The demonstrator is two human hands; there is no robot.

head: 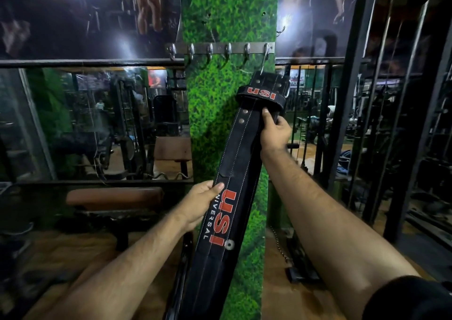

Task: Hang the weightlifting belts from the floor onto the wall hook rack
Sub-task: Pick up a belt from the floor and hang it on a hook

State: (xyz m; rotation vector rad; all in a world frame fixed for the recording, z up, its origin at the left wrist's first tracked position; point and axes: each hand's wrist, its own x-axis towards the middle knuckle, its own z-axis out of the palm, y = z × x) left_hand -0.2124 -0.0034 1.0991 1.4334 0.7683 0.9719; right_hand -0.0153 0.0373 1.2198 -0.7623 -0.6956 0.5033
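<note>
A black weightlifting belt with red USI lettering runs diagonally in front of the green pillar. Its buckle end hangs from the rightmost hook of the metal wall hook rack. My right hand grips the belt just below the buckle loop, fingers curled round its right edge. Lower down, my left hand holds the belt's left edge, thumb on its face beside the lettering. The rack's other hooks carry nothing. The belt's lower end runs out of view at the bottom.
The grass-patterned pillar stands between mirrored walls. A brown padded bench sits at the left, a black machine frame at the right. A chain hangs by the pillar's lower right. A lone hook sticks out above the rack.
</note>
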